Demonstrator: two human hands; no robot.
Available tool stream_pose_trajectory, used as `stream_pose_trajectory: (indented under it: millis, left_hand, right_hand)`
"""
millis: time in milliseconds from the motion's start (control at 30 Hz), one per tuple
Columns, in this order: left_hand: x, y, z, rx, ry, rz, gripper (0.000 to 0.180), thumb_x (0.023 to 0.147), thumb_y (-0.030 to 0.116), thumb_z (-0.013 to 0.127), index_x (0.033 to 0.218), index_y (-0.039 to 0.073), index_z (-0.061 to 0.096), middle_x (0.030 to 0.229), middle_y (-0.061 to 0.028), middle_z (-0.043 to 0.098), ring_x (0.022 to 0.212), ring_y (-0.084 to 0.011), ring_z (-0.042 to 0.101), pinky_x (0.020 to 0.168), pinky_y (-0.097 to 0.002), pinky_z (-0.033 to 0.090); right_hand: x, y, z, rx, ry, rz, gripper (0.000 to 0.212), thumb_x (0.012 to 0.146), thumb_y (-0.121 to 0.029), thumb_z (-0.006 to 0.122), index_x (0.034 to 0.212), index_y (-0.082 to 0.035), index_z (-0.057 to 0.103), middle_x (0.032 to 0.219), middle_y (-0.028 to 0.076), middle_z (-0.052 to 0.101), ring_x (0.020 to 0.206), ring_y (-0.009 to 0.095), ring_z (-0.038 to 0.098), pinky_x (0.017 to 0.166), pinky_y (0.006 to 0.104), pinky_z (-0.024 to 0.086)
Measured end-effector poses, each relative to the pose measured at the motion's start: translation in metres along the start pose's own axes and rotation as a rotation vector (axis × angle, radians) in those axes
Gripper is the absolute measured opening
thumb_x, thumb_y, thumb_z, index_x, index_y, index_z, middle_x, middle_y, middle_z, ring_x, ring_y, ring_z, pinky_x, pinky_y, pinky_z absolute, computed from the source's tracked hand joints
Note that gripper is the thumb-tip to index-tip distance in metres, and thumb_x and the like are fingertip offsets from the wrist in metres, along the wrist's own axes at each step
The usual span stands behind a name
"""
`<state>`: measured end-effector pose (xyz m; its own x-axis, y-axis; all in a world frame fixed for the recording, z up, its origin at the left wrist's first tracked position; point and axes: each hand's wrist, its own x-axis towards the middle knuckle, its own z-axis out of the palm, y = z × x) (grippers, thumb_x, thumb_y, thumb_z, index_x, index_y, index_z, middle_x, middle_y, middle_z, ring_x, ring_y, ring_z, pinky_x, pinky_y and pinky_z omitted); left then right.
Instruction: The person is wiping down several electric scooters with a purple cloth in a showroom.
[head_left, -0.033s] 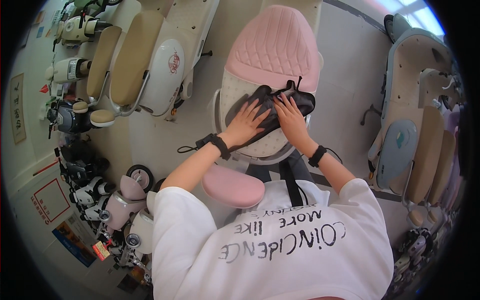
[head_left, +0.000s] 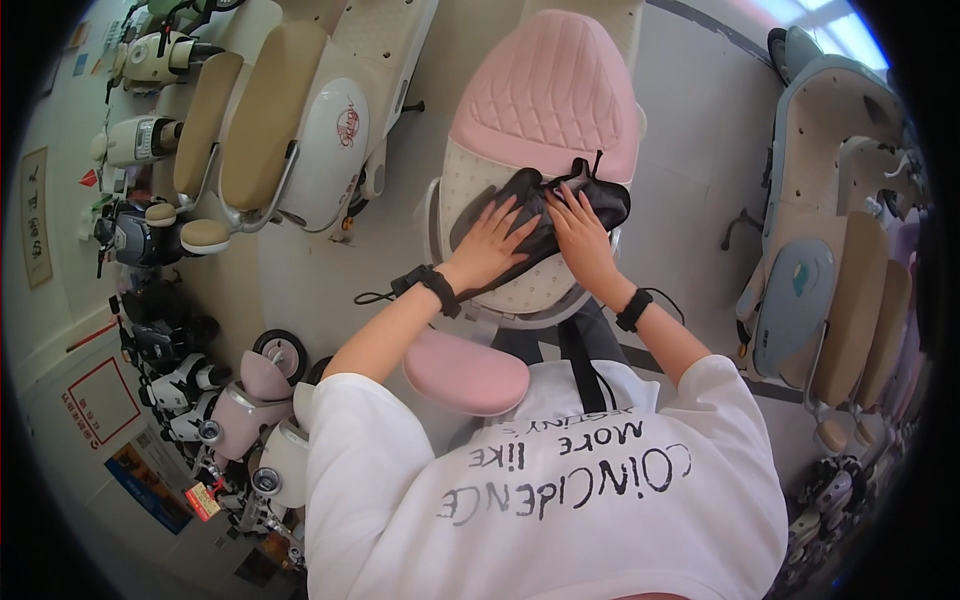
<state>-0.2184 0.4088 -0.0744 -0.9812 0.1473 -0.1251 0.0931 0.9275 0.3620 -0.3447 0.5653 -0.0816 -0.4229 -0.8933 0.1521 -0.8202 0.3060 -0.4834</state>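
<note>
A black, soft drawstring pouch (head_left: 608,204) lies crumpled on the cream dotted panel (head_left: 466,172) of a scooter, just behind its pink quilted seat (head_left: 548,95). My left hand (head_left: 488,246) rests flat on the pouch's left part, fingers spread. On its right part lies my right hand (head_left: 580,236), fingers stretched out over the fabric. Neither hand grips the pouch. A short cord sticks up from its far edge. Whether anything is inside cannot be seen. Black bands with cords circle both my wrists.
Close in front of me is a pink padded backrest (head_left: 466,373), beyond which a grey rail (head_left: 535,322) curves round the panel. A white scooter with a tan seat (head_left: 275,115) stands left, a blue-grey scooter (head_left: 795,310) right. Several more scooters line the left wall.
</note>
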Motion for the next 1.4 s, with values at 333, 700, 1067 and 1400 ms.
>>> stream_pose_trajectory:
  millis: [333,700,1067,1400]
  left_hand:
    - [0.019,-0.002,-0.014,0.045,-0.013,-0.043,0.06,0.081,0.031,0.055,0.132,0.01,0.032,0.136,-0.0148,0.029,0.131,-0.0316,0.018,0.106,-0.0446,0.016]
    - [-0.034,0.005,-0.064,-0.295,-0.499,-0.289,0.051,0.07,-0.001,0.049,0.119,0.011,0.043,0.114,-0.0148,0.051,0.109,-0.0336,0.046,0.086,-0.0385,0.04]
    - [-0.073,0.02,-0.106,-0.664,-0.098,-0.214,0.04,0.067,0.003,0.043,0.107,0.005,0.05,0.1,-0.0086,0.056,0.093,-0.0253,0.052,0.078,-0.0316,0.041]
    - [-0.1,0.095,-0.016,0.014,0.802,0.046,0.043,0.062,0.008,0.061,0.103,0.019,0.055,0.094,-0.0022,0.052,0.096,-0.0235,0.047,0.084,-0.0385,0.035]
  right_hand:
    - [0.006,0.003,0.004,-0.072,0.065,0.039,0.034,0.077,-0.005,0.048,0.111,0.0,0.05,0.123,0.008,0.047,0.123,0.024,0.036,0.104,0.0371,0.025]
    - [-0.027,-0.066,0.003,0.195,-0.313,-0.12,0.015,0.081,-0.013,0.054,0.088,0.0,0.052,0.09,0.017,0.057,0.092,0.031,0.053,0.088,0.0391,0.041]
    - [-0.018,-0.108,-0.089,0.238,-0.403,0.019,0.022,0.079,-0.014,0.054,0.096,0.0,0.054,0.082,0.018,0.057,0.077,0.034,0.054,0.07,0.0379,0.043]
    - [-0.105,-0.137,-0.075,0.136,0.175,0.182,0.033,0.064,0.0,0.059,0.095,-0.009,0.059,0.097,0.005,0.055,0.098,0.026,0.049,0.083,0.0347,0.043]
